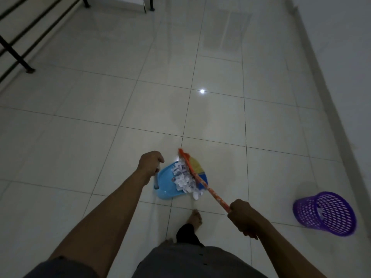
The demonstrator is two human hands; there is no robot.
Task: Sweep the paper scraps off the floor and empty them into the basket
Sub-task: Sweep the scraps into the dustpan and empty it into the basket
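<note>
Left grip clenches the dustpan handle, hiding its top; right grip grasps the broom, bristles beyond partly covered by paper scraps.

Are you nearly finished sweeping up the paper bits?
Nearly. The paper scraps are heaped at the mouth of the blue dustpan. The right hand grips the broom against them, and the left hand holds the dustpan handle. Left to do: tipping them into the purple basket.

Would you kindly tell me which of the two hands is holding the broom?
The right hand grips the orange broom handle; the left hand instead holds the upright handle of the blue dustpan.
</note>
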